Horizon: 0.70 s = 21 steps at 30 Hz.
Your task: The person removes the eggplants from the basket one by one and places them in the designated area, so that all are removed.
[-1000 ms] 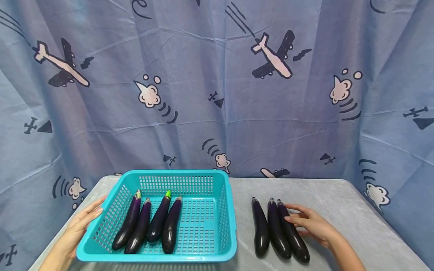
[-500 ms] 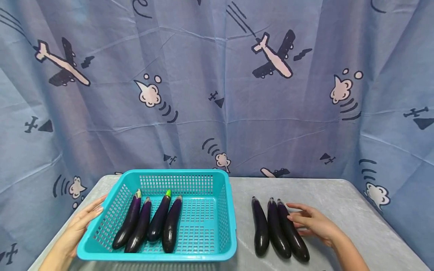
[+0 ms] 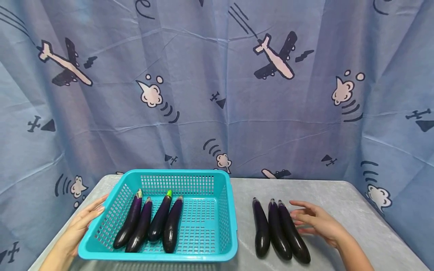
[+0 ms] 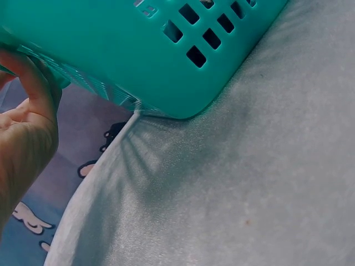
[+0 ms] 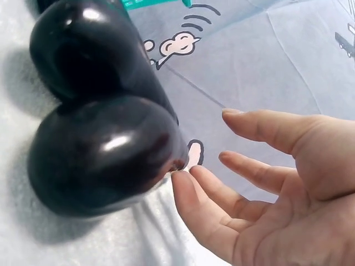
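My left hand point(image 3: 79, 227) rests at the left side of a turquoise plastic basket point(image 3: 157, 257), thumb and fingers fairly straight against its outside under the rim. In the left wrist view the bent thumb and part of the palm show beside the basket point(image 4: 138, 66). Several dark purple eggplants point(image 3: 156, 224) lie side by side in the basket's left half. Three more lie on the table to its right: a left one point(image 3: 262, 233), a middle one point(image 3: 278, 233) and a right one point(image 3: 295, 237). Just right of that last eggplant point(image 5: 105, 155), my right hand point(image 3: 320, 222) is held with spread, relaxed fingers, holding nothing.
The grey table point(image 3: 247, 188) carries the basket and the loose eggplants. Behind it hangs a blue curtain point(image 3: 190, 143) printed with planes and clouds. One eggplant in the basket has a bright green stem end.
My right hand has drawn back slightly to the right, its fingers coming off the right eggplant. My left hand, the basket and the eggplants stay in place; the head view shifts a little.
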### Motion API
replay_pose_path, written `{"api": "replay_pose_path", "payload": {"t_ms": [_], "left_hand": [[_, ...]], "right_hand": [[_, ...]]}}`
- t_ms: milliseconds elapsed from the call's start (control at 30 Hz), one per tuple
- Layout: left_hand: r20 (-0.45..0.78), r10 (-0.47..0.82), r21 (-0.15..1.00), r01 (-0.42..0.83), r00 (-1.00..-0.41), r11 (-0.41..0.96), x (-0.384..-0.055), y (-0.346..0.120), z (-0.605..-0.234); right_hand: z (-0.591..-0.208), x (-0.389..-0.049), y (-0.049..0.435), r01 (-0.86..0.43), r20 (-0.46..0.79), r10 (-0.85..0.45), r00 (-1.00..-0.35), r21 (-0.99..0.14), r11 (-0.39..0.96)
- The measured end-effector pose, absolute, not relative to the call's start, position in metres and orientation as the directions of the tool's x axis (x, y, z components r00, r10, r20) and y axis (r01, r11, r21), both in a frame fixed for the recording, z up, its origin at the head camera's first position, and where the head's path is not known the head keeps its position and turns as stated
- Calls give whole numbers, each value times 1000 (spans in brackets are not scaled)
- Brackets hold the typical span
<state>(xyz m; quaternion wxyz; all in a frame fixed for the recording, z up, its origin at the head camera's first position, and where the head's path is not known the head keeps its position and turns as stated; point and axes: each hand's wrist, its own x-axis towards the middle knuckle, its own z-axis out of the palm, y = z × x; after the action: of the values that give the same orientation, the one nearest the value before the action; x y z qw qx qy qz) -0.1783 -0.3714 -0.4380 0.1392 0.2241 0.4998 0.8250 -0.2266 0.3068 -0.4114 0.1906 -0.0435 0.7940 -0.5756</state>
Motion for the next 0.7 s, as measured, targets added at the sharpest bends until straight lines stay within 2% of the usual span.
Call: {"api": "replay_pose_path", "payload": {"t_ms": [700], "left_hand": [[189, 439, 907, -15, -878, -420, -178, -373, -437]], "right_hand": [[-380, -225, 286, 97, -203, -252, -946, -922, 376]]}}
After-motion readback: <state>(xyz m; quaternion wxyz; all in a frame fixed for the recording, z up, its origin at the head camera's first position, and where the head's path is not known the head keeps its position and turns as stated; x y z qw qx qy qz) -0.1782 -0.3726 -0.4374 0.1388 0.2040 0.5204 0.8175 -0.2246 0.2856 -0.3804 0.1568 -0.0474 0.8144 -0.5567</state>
